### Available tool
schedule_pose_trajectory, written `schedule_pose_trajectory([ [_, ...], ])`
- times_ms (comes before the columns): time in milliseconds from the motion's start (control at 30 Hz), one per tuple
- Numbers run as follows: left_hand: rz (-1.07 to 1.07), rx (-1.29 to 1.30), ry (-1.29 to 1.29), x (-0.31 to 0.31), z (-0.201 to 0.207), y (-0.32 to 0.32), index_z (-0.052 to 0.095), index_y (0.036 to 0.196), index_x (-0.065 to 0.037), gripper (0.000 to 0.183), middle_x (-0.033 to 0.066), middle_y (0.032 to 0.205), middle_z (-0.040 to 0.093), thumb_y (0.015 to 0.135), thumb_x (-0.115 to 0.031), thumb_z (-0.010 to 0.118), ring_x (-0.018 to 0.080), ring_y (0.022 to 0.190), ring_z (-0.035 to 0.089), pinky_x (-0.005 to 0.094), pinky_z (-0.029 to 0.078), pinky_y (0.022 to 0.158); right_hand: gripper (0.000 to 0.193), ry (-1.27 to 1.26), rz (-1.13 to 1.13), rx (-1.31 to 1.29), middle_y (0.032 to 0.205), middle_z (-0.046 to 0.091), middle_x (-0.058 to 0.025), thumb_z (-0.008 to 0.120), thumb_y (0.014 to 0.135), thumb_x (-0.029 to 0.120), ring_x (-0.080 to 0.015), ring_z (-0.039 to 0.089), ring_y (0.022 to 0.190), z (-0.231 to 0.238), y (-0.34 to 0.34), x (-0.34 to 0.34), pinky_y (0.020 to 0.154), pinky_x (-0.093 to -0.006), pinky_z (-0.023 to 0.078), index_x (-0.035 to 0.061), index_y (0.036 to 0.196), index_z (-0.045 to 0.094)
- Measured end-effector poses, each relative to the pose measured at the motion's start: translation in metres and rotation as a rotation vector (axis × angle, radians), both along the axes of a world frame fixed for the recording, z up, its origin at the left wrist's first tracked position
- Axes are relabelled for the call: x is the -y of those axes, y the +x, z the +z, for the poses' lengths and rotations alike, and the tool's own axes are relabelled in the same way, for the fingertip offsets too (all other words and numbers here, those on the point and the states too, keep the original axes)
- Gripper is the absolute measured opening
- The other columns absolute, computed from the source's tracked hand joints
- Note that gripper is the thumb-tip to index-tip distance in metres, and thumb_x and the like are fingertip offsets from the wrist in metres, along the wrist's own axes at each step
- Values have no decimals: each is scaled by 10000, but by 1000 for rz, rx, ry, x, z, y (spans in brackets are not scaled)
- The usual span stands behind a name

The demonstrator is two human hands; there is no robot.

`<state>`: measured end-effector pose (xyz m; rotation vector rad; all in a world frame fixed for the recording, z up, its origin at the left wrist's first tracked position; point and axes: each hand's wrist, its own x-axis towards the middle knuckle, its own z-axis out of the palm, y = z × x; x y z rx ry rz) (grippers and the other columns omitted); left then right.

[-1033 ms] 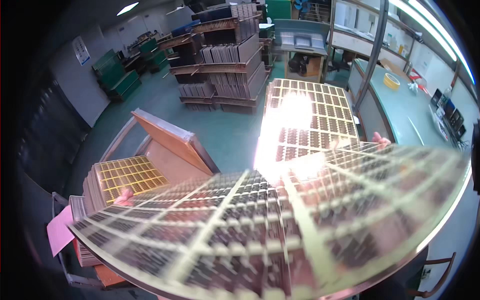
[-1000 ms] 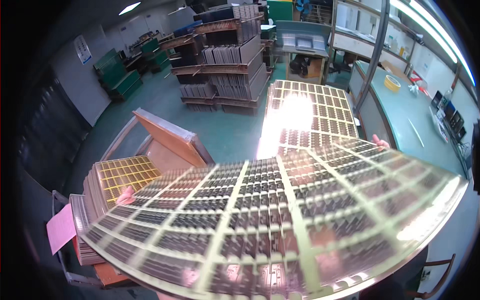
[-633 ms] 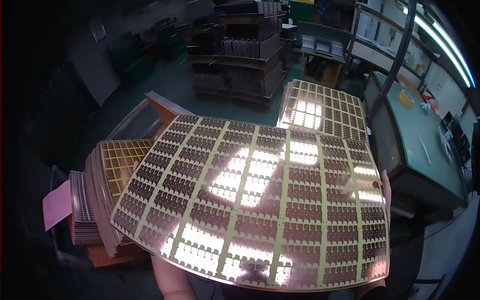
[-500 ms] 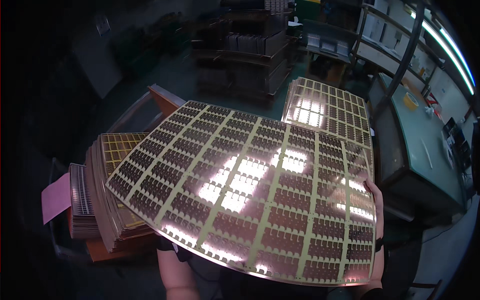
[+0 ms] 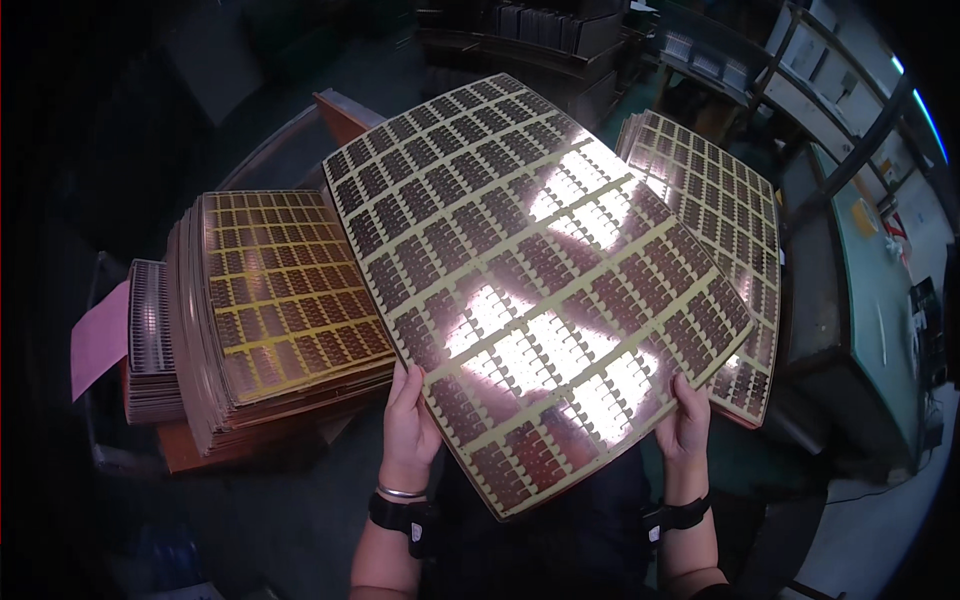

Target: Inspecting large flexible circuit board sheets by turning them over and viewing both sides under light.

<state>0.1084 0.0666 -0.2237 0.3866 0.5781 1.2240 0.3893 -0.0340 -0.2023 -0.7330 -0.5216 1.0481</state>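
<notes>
A large circuit board panel (image 5: 470,250), dark copper with a pale yellow-green grid, is held up in front of me, turned at an angle. Glare from the lights whitens parts of its face. My left hand (image 5: 408,425) is closed on its lower left edge, thumb on top. On the lower right edge, my right hand (image 5: 685,425) grips it the same way; the fingers beneath are hidden. To the left stands a thick stack of panels (image 5: 290,300) with a yellower grid. Behind the held panel's right side is another stack of panels (image 5: 730,210), partly covered.
At the far left a pink sheet (image 5: 98,340) sticks out beside a smaller stack of boards (image 5: 150,320). A green-topped workbench (image 5: 870,270) runs along the right, with a yellow roll of tape (image 5: 864,217) on it. Dark loaded racks (image 5: 550,60) stand at the back.
The panel has rotated and shifted so its far corner points up and away. My left hand, hidden under it before, now shows at its edge. More of the left stack is uncovered.
</notes>
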Motion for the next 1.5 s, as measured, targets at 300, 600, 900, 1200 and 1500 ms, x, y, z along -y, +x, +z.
schedule_pose_trajectory([
  [300, 242, -190, -233, -9, -25, -18, 474, 1161, -73, 266, -31, 960, 536, 912, -168, 466, 52, 834, 525, 186, 444, 731, 485, -252, 117, 372, 1155, 513, -148, 564, 824, 144, -221, 525, 1049, 17, 20, 36, 894, -327, 416, -73, 1215, 378],
  [600, 294, -240, -334, -16, -42, -20, 554, 962, -144, 118, -95, 771, 546, 884, -229, 531, -33, 551, 479, 86, 405, 473, 307, -301, 206, 487, 1074, 560, -68, 571, 841, 95, -124, 521, 967, 29, 13, 47, 844, -272, 413, -31, 1115, 513],
  [900, 43, -42, -226, -8, -38, -11, 511, 1098, -102, 289, 42, 1089, 546, 915, -315, 444, 174, 1019, 520, 337, 425, 883, 574, -190, 185, -25, 1224, 453, -136, 594, 828, 181, -236, 482, 1108, 16, -12, 36, 881, -362, 444, 2, 1282, 292],
  [1200, -27, 236, -139, -11, -38, -7, 477, 1176, -89, 273, 42, 1094, 573, 911, -141, 444, 152, 1012, 544, 389, 418, 927, 482, -78, 0, 21, 1165, 495, -106, 588, 797, 58, -205, 511, 1044, 18, 36, 20, 908, -348, 419, -2, 1224, 373],
  [1500, 178, 68, 278, -46, 36, -24, 223, 1360, -140, 557, 73, 1267, 414, 865, 12, 429, 185, 1111, 458, 369, 383, 969, 549, -110, 32, 20, 1175, 485, -140, 573, 790, 36, -245, 529, 1041, -9, 76, 70, 872, -388, 455, -11, 1267, 304],
])
